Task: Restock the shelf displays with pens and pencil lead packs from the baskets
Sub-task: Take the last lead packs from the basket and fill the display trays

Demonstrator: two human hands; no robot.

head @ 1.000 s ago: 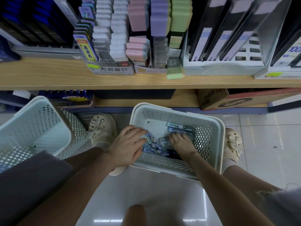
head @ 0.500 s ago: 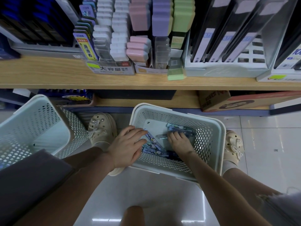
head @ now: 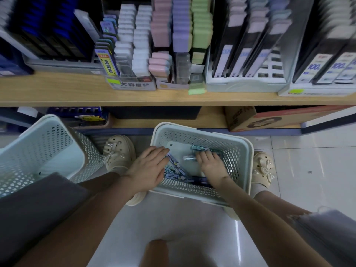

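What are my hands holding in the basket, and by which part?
Left hand lies flat on the blue packs, gripping nothing. Right hand curls at a teal pack; its grip cannot be told.

I see tiled floor [head: 308, 170]: left basket [head: 38, 143] and centre basket [head: 244, 151] stand on it, beige shoes [head: 119, 153] beside centre one. Wooden shelf [head: 57, 91] above carries display box [head: 133, 84], white tray [head: 244, 83]. Lower shelf [head: 212, 118] holds cardboard box [head: 240, 118].

Perforated matt plastic basket [head: 238, 151], glossy floor tiles [head: 312, 166], wood-grain shelf [head: 57, 91].
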